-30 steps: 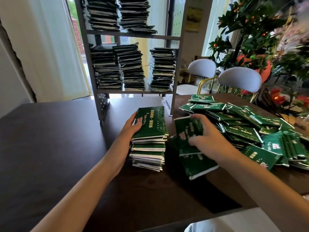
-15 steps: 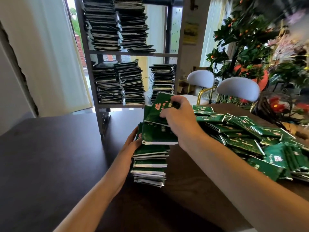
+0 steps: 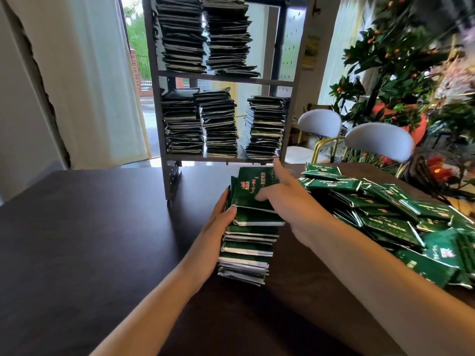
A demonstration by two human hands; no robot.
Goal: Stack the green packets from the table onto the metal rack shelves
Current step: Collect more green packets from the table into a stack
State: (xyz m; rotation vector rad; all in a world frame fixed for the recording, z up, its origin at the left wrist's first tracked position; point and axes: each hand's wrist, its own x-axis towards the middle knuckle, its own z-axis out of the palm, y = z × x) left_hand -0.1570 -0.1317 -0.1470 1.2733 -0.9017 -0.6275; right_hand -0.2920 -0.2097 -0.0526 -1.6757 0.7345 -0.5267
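while the tall pile of flat green foil packets (image 3: 248, 227) stands on the dark brown wooden table (image 3: 90, 240), the step in hand looks to be squaring it up before it goes to the grey metal rack (image 3: 226, 78) just behind. to do this well, i judge, both sides should be pressed in evenly, because the upper packets sit skewed over the lower ones and the top one tilts toward the rack; a slippery foil pile this high could slide apart if lifted from the top alone, so a grip low down on both sides seems wiser. the left hand (image 3: 218, 224) lies flat against the pile's left side, fingers straight along the edges and thumb up at the top, pressing rather than clutching. the right hand (image 3: 285, 199) rests on the top packet with fingers spread and mostly straight, one finger pointing toward the rack's lower shelf; it holds nothing closed in it. both forearms reach in from below, converging on the pile. a loose heap of the same green packets (image 3: 385, 214) lies on the table to the right, touching the right forearm, and dark stacks already on the shelves (image 3: 218, 124) fill two levels.
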